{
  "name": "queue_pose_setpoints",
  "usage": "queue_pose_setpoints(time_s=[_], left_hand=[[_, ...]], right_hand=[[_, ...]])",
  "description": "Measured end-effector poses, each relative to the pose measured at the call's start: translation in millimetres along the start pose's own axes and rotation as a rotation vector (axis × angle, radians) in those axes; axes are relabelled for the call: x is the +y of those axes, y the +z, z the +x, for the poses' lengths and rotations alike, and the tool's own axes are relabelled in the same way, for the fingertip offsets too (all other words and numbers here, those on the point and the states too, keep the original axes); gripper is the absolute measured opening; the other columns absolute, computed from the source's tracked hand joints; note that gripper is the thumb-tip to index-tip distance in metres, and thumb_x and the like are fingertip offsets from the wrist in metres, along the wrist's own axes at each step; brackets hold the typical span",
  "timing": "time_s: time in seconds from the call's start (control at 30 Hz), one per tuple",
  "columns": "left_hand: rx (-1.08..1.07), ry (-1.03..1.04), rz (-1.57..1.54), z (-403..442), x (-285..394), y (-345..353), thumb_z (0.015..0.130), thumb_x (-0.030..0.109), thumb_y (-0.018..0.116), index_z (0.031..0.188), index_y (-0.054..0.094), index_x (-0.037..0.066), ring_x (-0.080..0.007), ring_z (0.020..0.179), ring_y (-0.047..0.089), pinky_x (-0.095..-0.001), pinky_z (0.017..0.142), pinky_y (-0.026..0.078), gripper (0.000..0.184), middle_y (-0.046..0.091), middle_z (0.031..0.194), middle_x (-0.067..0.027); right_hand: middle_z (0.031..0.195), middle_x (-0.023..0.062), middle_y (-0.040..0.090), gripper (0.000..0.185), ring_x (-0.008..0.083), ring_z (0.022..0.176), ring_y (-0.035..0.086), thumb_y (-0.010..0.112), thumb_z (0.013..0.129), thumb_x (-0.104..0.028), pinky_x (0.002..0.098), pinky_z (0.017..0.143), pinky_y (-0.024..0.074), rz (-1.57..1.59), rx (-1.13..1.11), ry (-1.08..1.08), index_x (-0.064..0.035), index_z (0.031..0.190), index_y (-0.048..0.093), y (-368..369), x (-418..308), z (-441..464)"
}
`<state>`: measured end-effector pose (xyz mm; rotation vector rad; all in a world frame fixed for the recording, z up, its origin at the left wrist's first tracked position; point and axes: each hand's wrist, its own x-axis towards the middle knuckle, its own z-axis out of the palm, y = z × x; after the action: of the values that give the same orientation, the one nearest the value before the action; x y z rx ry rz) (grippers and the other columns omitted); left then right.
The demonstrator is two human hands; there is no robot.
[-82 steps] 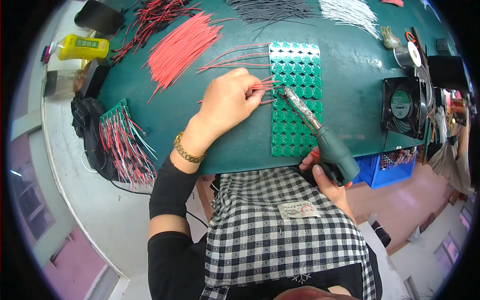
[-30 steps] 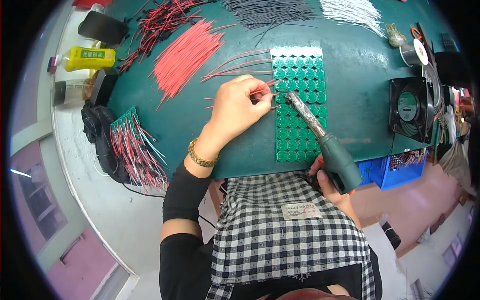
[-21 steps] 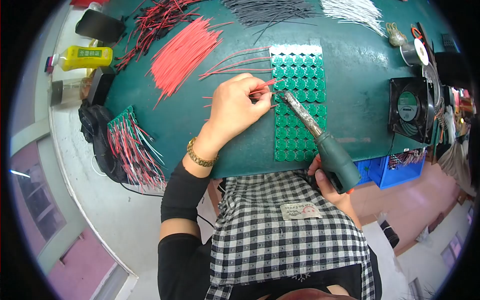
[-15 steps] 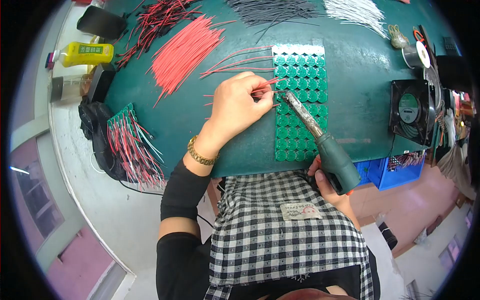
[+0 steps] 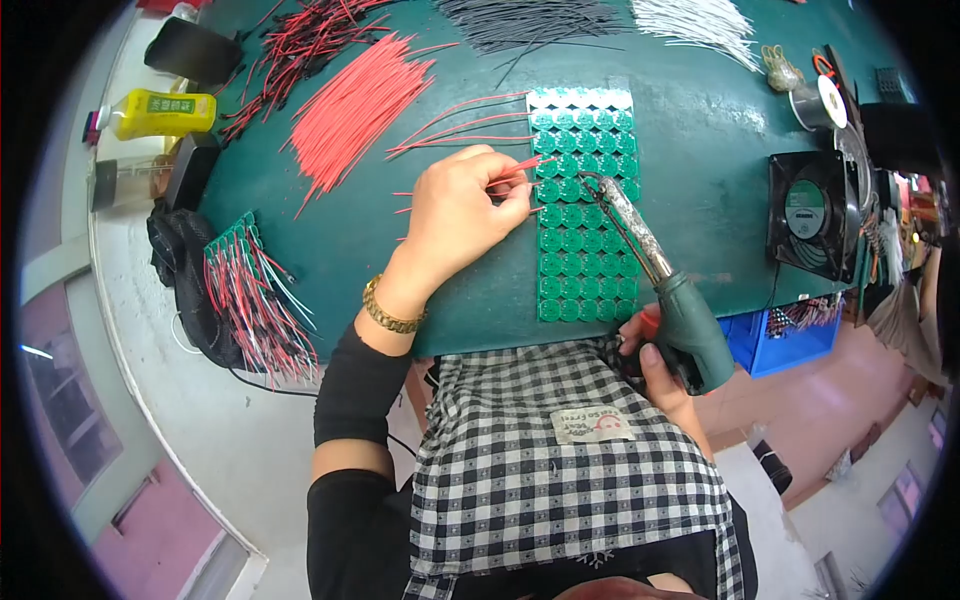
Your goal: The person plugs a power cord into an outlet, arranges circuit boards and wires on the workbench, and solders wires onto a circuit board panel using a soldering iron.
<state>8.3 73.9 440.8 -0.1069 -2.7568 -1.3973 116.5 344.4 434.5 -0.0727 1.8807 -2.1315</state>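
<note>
My left hand is closed in a pinch on several red wires, their ends at the left edge of the green circuit board panel. The panel is a grid of round boards lying on the table, with a few red wires running left from its upper rows. In my right hand is the handle of a green soldering gun. Its metal barrel slants up and left, with the tip over the panel's middle rows, right of my left fingers. Whether the tip touches the panel I cannot tell.
Piles of red wires, black wires and white wires lie on the green table. Wired boards sit at left, near a yellow bottle. At right stand a fan, a solder spool and a blue bin.
The soldering gun's tip has moved from the panel's left edge, beside my left fingers, to the right over the boards. My left hand keeps its pinch. The whole view has shifted slightly.
</note>
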Motion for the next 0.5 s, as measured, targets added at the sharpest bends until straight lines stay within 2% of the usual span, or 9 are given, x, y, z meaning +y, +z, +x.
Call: queue_pose_setpoints(time_s=[0.5], left_hand=[[0.002,0.027,0.032,1.0,-1.7,0.1,0.073,0.006,0.067,0.079,0.067,-0.001,-0.0100,0.058,0.056,-0.0244,0.054,0.045,0.009,0.061,0.071,-0.0046]], right_hand=[[0.097,0.0111,0.062,0.032,0.0134,0.077,0.058,0.058,0.087,-0.007,0.0285,0.072,0.0500,-0.031,0.002,0.018,0.0005,0.118,0.053,2.6,-5.4,-0.5]])
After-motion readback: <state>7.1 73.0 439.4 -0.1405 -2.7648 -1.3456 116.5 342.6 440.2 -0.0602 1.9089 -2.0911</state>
